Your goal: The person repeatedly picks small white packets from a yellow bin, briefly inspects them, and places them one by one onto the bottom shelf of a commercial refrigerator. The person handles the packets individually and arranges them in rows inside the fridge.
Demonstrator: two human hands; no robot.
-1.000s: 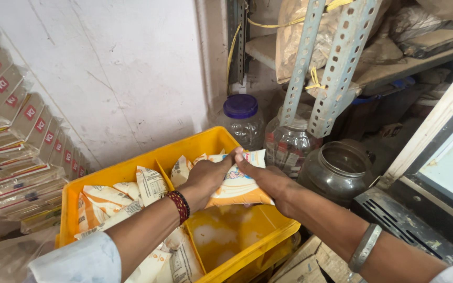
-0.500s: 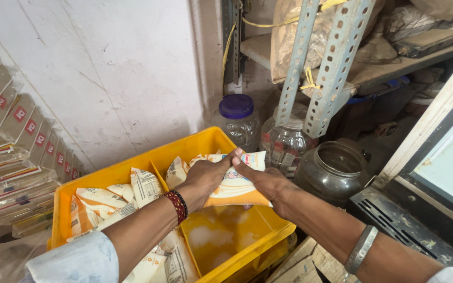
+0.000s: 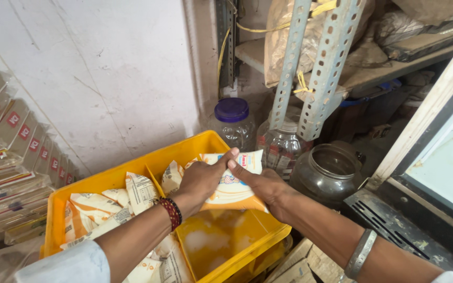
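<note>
Both my hands grip one white and orange milk pouch (image 3: 236, 189) and hold it over the right compartment of a yellow plastic crate (image 3: 132, 172). My left hand (image 3: 201, 178), with a red and black bangle at the wrist, clasps the pouch's left side. My right hand (image 3: 264, 183), with a metal bangle further up the arm, presses on its right side. Several more pouches (image 3: 112, 202) lie in the crate's left compartments. The bottom of the right compartment is wet with milky liquid.
Three jars stand behind the crate: one with a purple lid (image 3: 232, 122), a clear one (image 3: 280, 147) and a dark open one (image 3: 327, 173). A slotted metal rack (image 3: 318, 78) rises above them. Stacked cartons (image 3: 11, 152) line the left wall. A cooler door frame (image 3: 436, 157) is at right.
The view has shifted slightly, so the crate and hands sit a little lower left in frame. Both hands keep their hold on the pouch, which has barely moved.
</note>
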